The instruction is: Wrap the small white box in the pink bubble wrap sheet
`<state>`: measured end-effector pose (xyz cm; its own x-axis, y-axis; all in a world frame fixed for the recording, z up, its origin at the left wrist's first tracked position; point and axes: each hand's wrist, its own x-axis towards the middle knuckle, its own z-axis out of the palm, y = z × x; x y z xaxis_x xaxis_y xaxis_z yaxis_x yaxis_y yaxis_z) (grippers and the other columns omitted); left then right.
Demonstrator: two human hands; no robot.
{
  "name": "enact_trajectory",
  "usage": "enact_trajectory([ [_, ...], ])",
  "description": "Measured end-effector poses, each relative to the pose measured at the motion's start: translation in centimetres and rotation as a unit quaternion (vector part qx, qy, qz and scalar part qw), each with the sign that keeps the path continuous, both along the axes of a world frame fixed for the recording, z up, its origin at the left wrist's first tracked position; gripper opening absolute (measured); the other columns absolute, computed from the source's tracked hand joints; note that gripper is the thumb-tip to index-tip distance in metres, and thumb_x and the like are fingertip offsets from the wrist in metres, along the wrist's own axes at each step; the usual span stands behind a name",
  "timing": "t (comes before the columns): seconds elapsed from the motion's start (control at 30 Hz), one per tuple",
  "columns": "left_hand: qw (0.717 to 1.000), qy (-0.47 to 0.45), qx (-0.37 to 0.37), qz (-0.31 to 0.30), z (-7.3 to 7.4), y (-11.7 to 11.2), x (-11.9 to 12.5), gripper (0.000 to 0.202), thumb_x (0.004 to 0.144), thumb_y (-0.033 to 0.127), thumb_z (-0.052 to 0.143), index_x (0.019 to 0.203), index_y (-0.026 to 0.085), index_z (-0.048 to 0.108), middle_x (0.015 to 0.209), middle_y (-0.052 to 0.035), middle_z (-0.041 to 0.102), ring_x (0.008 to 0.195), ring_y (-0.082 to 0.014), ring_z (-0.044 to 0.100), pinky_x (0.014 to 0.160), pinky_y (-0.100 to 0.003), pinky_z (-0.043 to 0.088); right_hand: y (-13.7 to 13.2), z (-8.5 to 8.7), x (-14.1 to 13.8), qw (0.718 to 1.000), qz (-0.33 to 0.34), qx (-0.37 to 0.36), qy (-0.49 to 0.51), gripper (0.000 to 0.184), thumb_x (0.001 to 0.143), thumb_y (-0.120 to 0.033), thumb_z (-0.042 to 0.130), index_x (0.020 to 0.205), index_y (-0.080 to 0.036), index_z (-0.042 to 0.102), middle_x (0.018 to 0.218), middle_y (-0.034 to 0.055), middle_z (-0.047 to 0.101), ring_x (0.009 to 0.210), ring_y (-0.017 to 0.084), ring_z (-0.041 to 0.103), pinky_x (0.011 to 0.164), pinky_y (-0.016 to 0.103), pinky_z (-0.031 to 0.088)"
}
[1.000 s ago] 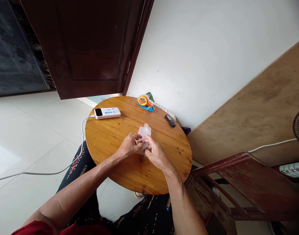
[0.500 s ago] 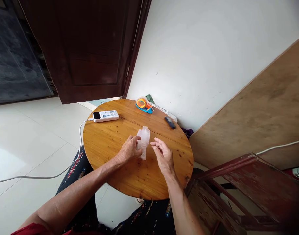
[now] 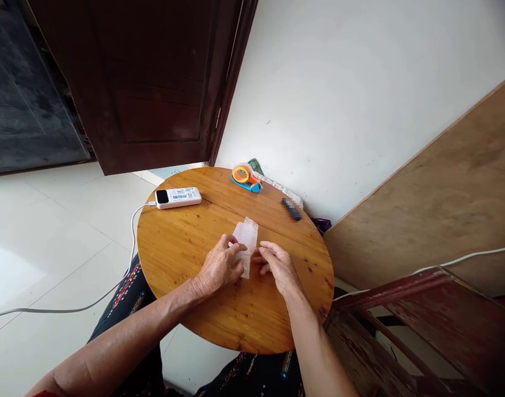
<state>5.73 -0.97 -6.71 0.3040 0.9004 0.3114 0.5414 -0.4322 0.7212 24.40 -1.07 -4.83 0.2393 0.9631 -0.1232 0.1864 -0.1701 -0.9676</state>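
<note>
A small clear plastic bag (image 3: 247,238) lies flat near the middle of a round wooden table (image 3: 181,248). My left hand (image 3: 219,266) rests on the bag's near left part, with fingers pressed together on its edge. Just to the right, my right hand (image 3: 277,264) touches the bag's near right edge with curled fingertips. Whether anything is inside the bag cannot be made out.
A white power bank (image 3: 178,197) with a white cable (image 3: 128,259) lies at the table's far left. An orange and blue tape dispenser (image 3: 244,177) and a small dark device (image 3: 291,209) sit by the white wall. A dark wooden chair (image 3: 409,325) stands on the right, a brown door (image 3: 153,82) behind.
My right hand, lifted off to the right half a second ago, has come back to the bag's edge. My left hand has stayed on the bag.
</note>
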Motion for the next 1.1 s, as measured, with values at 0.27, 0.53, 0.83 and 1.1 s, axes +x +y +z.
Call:
enact_trajectory([
  [0.27,0.999,-0.033,-0.010,-0.026,-0.1,-0.3,0.1,0.041,0.075,0.014,0.061,0.114,0.023,0.068,0.118,-0.0069,0.054,0.092,-0.0185,0.062,0.087,-0.034,0.056,3.6,0.9,-1.1,0.998,0.061,-0.012,0.005,0.033,0.066,-0.048,0.072,0.066,-0.018,0.058,0.053,-0.0024,0.058,0.043,0.010,0.050,0.032,0.018,0.034],
  [0.53,0.995,0.009,0.069,-0.070,0.2,-0.4,-0.2,0.048,0.078,0.008,0.055,0.120,0.027,0.067,0.144,-0.0058,0.052,0.109,-0.0224,0.061,0.099,-0.040,0.053,4.7,-0.6,-1.7,0.999,0.013,0.031,-0.035,0.028,0.070,-0.046,0.067,0.069,-0.021,0.056,0.045,-0.0079,0.051,0.032,0.008,0.037,0.031,0.022,0.025],
  [0.83,0.992,0.036,0.062,-0.100,0.3,0.1,-0.3,0.040,0.078,0.007,0.051,0.112,0.020,0.068,0.111,-0.0070,0.071,0.092,-0.0231,0.058,0.088,-0.038,0.051,4.4,-0.1,-2.1,0.998,0.037,0.053,-0.022,0.032,0.070,-0.048,0.069,0.066,-0.019,0.057,0.051,-0.0061,0.051,0.043,0.009,0.039,0.041,0.023,0.030],
  [1.1,0.996,0.006,0.052,-0.068,-0.1,0.0,-0.1,0.034,0.079,0.012,0.054,0.108,0.020,0.068,0.112,-0.0088,0.064,0.096,-0.0224,0.060,0.089,-0.036,0.051,2.9,1.6,-2.8,0.990,0.083,0.109,0.035,0.025,0.074,-0.041,0.068,0.084,-0.018,0.067,0.078,0.0016,0.069,0.071,0.017,0.060,0.067,0.027,0.048],
])
